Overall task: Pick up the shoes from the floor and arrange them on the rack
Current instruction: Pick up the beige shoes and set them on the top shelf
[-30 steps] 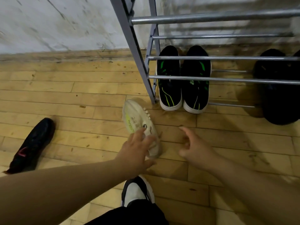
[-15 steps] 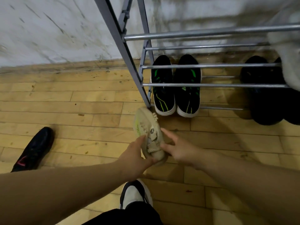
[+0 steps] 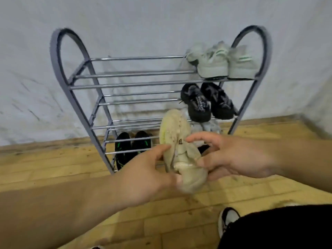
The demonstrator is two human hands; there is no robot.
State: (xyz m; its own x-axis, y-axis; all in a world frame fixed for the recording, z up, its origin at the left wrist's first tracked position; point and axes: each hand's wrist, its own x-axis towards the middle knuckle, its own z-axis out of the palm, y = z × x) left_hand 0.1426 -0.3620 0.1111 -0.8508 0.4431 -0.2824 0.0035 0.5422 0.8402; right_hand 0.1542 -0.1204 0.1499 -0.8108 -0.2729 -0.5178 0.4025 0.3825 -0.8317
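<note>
A: The left hand (image 3: pixel 143 175) grips the cream shoe (image 3: pixel 181 153) at its 8 o'clock side, fingers closed on the heel; the right hand (image 3: pixel 231 157) pinches the collar at 3 o'clock; what suits the step?

B: Keep it level, toe forward, and aim for the rack's (image 3: pixel 75 97) bare rails at 11 o'clock; half a second ago the shoe sat low by the floor (image 3: pixel 45 164), and only the bottom tiers showed.
</note>
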